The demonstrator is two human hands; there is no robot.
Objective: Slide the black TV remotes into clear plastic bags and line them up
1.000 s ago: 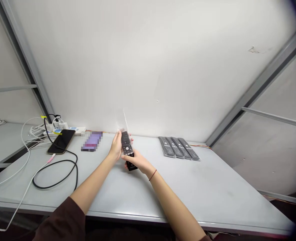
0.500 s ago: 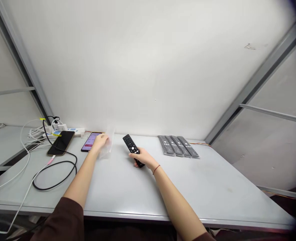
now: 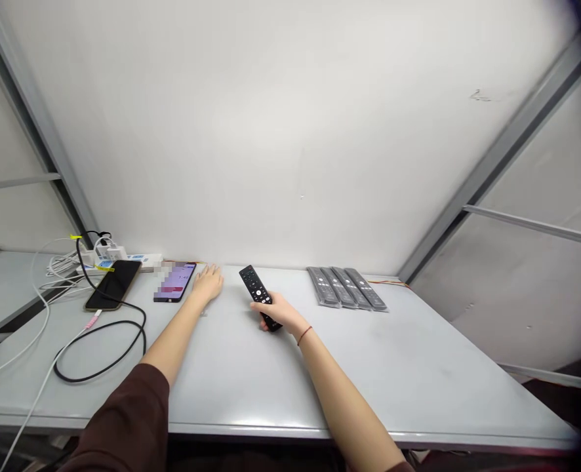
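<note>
My right hand [image 3: 278,312] is closed around the lower half of a black remote control [image 3: 255,285], its button side facing up and its far end tilted to the left. To the left of it, my left hand [image 3: 208,283] lies flat at the back of the table, fingers stretched out toward the wall. A small clear edge of plastic shows by the left wrist; whether the rest of a bag lies beneath the palm, I cannot tell. Just left of that hand rests a phone with a lit purple screen [image 3: 182,278].
Several bagged remote controls [image 3: 342,287] lie side by side at the back right of the grey table [image 3: 408,367]. On the left are a dark phone [image 3: 114,284], a looped black cable [image 3: 101,377], white cables and a power strip [image 3: 147,261]. A white wall [image 3: 290,144] stands behind.
My left hand has gone from holding up a clear plastic bag to lying flat on the table, and the bag is mostly out of sight. My right hand keeps the remote in place.
</note>
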